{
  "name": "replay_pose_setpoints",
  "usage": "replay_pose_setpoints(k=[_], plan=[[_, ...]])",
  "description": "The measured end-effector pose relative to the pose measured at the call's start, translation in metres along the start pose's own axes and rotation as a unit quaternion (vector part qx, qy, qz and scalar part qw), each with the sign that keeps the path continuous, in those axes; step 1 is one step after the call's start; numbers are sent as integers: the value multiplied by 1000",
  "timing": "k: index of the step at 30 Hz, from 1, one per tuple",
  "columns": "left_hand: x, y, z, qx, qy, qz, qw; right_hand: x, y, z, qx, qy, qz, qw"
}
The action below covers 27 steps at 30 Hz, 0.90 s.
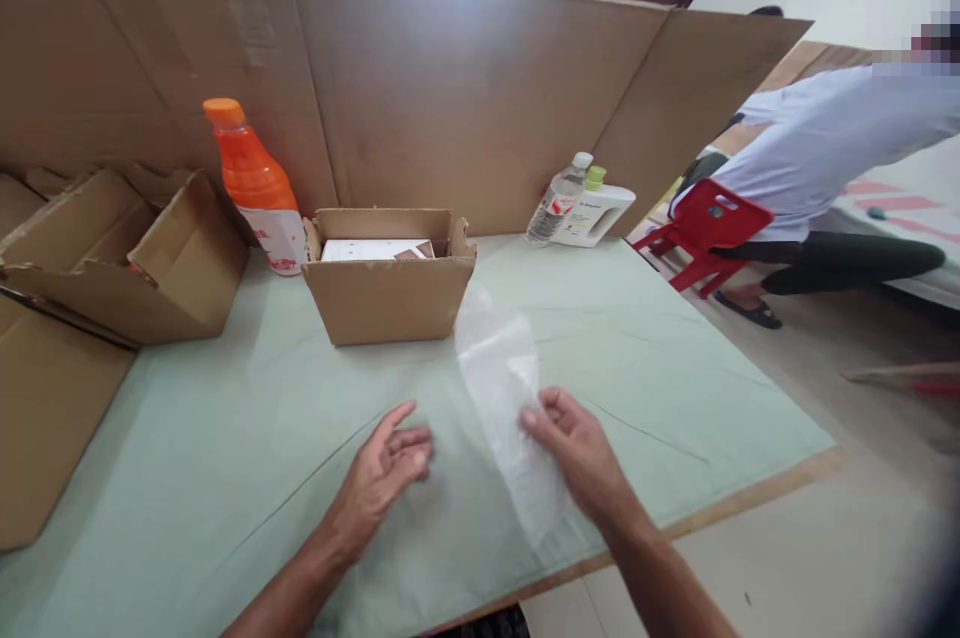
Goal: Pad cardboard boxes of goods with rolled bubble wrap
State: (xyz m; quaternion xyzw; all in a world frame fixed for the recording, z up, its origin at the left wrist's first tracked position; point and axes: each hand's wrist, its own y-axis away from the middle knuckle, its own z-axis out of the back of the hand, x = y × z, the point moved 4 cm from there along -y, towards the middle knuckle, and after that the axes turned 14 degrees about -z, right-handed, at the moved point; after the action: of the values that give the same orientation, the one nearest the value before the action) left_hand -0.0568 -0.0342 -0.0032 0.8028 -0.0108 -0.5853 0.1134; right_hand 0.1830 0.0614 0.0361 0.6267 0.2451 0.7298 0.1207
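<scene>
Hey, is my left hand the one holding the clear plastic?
No, your right hand pinches the clear plastic at its edge, while your left hand is apart from it, holding nothing.

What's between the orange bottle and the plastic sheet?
In the head view, a small open cardboard box stands between the orange bottle and the plastic sheet, which the right hand holds.

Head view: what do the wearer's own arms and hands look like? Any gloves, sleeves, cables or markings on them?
The left hand and right hand are ordinary human hands, ungloved. The slim forearms are bare as far as the picture shows, with no sleeve in view. I see no watch, bracelet, ring, cable or marking, though the left fingers are slightly blurred.
</scene>
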Motion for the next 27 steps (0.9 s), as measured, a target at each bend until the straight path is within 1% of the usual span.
replay_pose_setpoints(k=[2,4,6,9,11,15,18,22,23,25,27], plan=[[3,-14,-17,6,58,1,998,-34,33,-28,54,-70,-62,994],[7,-28,-23,-13,59,-24,998,-65,59,-54,103,-121,-112,981],[10,-37,-22,-39,25,-57,997,-88,78,-74,143,-155,-137,968],[5,-35,-12,-68,-32,-97,992,-103,93,-91,179,-157,-141,961],[-5,-26,-2,-89,-74,-129,985,-104,95,-94,187,-134,-135,964],[-25,-11,25,-138,-171,-208,953,-107,96,-92,190,-111,-117,968],[-24,-11,44,-147,-237,-212,937,-117,96,-94,189,-108,-104,970],[-18,-17,59,-125,-309,-209,919,-129,101,-101,160,-77,-90,980],[-19,-19,62,-121,-326,-209,914,-128,103,-101,154,-51,-83,983],[-20,-22,65,-112,-357,-209,904,-119,107,-96,149,41,-56,986],[-23,-25,67,-98,-385,-208,894,-100,105,-82,125,166,-14,978]])
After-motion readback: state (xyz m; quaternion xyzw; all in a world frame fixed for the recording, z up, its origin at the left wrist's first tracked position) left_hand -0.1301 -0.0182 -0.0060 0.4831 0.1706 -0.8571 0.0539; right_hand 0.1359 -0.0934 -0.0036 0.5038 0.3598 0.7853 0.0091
